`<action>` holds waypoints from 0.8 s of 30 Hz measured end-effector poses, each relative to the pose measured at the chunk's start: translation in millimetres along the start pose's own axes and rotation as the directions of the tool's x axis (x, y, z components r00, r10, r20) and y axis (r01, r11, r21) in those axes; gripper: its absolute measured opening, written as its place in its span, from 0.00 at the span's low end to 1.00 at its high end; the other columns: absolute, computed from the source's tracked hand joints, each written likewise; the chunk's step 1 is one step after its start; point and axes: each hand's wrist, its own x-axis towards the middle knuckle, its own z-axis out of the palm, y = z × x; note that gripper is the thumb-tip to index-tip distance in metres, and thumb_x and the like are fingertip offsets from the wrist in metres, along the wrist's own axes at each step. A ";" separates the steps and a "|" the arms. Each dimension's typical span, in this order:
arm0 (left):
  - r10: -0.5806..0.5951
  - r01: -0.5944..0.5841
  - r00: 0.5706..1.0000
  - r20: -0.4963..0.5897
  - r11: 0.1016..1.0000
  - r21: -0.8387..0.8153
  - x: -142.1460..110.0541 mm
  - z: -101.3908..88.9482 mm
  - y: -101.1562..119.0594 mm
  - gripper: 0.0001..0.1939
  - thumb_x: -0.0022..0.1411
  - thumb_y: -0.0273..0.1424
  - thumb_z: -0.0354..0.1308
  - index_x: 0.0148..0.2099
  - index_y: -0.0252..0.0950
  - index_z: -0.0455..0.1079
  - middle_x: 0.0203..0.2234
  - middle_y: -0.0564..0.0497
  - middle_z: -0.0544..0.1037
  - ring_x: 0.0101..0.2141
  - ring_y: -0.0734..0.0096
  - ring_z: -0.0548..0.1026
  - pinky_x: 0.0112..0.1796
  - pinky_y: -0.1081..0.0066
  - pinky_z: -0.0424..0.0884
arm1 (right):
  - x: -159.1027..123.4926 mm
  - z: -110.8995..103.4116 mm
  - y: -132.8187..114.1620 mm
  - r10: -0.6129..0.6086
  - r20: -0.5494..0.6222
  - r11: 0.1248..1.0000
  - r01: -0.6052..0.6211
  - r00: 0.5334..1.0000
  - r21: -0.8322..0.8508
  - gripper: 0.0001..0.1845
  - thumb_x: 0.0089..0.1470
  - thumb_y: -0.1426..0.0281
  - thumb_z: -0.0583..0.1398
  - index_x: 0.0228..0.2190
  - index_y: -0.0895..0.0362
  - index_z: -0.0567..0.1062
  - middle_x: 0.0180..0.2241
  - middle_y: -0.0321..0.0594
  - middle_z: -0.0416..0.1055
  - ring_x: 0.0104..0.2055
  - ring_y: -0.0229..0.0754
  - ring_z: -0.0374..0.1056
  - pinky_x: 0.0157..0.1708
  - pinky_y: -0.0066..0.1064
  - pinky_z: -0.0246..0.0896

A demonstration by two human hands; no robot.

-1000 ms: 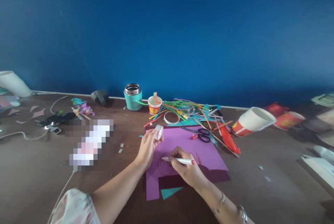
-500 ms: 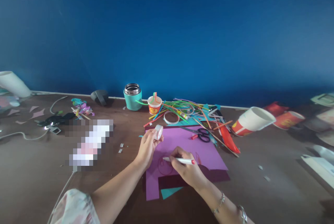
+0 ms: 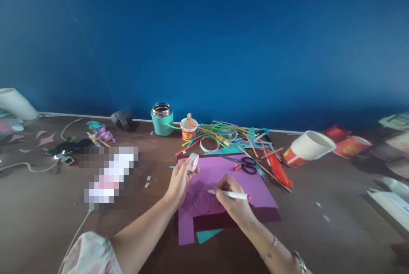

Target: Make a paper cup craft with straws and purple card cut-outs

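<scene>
Two bare hands work over a cut sheet of purple paper (image 3: 255, 186).
The right hand (image 3: 233, 199) grips a white marker with a red end (image 3: 238, 195) beside red circular outlines (image 3: 202, 203) on the sheet; the left hand (image 3: 179, 182) grasps a small whitish tape roll (image 3: 193, 162). Light strokes, with the paper held flat, would probably keep lines clean.

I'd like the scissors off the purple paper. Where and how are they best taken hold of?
Probably by the black handle loops, from above and the near side: the scissors lie flat on the purple paper, blades pointing left, while a thin stick runs close past the loops' far right side.
</scene>
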 end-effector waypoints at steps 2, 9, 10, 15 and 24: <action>-0.004 0.004 1.000 0.007 1.000 0.004 -0.3 0.3 0.4 0.12 0.56 0.38 0.57 0.30 0.33 0.67 0.25 0.52 0.72 0.31 0.70 0.73 0.39 0.67 0.67 | 0.7 0.8 2.3 0.005 0.002 1.000 -0.005 1.000 0.004 0.13 0.50 0.65 0.57 0.20 0.54 0.59 0.14 0.27 0.56 0.17 0.33 0.54 0.18 0.24 0.50; -0.012 0.012 1.000 -0.024 1.000 0.009 -1.0 3.2 2.5 0.13 0.53 0.39 0.58 0.29 0.34 0.68 0.26 0.50 0.74 0.31 0.70 0.73 0.40 0.66 0.68 | 1.8 1.1 3.9 0.044 0.004 0.994 -0.043 0.999 -0.095 0.12 0.46 0.68 0.58 0.18 0.54 0.58 0.14 0.26 0.54 0.17 0.32 0.51 0.17 0.24 0.47; -0.012 0.013 1.000 -0.024 1.000 0.008 -1.0 3.4 2.7 0.12 0.53 0.39 0.58 0.30 0.34 0.68 0.27 0.50 0.74 0.32 0.70 0.73 0.40 0.66 0.68 | 1.9 1.0 3.6 0.048 0.005 0.993 -0.047 0.999 -0.111 0.12 0.45 0.68 0.58 0.18 0.54 0.58 0.14 0.26 0.54 0.17 0.32 0.51 0.17 0.24 0.46; -0.001 0.001 1.000 -0.019 1.000 -0.005 -1.0 3.5 2.8 0.12 0.53 0.39 0.58 0.30 0.34 0.68 0.27 0.50 0.74 0.31 0.70 0.73 0.39 0.67 0.68 | 1.1 1.6 3.4 0.036 0.001 0.989 -0.036 0.999 -0.144 0.13 0.45 0.69 0.56 0.17 0.54 0.56 0.14 0.25 0.51 0.18 0.32 0.50 0.18 0.24 0.47; 0.001 -0.002 1.000 -0.007 1.000 -0.008 -1.2 3.4 3.0 0.13 0.53 0.39 0.59 0.30 0.33 0.69 0.27 0.51 0.74 0.30 0.71 0.72 0.38 0.68 0.68 | 1.2 1.9 3.5 0.041 0.013 0.985 -0.038 0.999 -0.166 0.12 0.46 0.69 0.56 0.17 0.54 0.57 0.14 0.26 0.51 0.17 0.32 0.50 0.18 0.24 0.46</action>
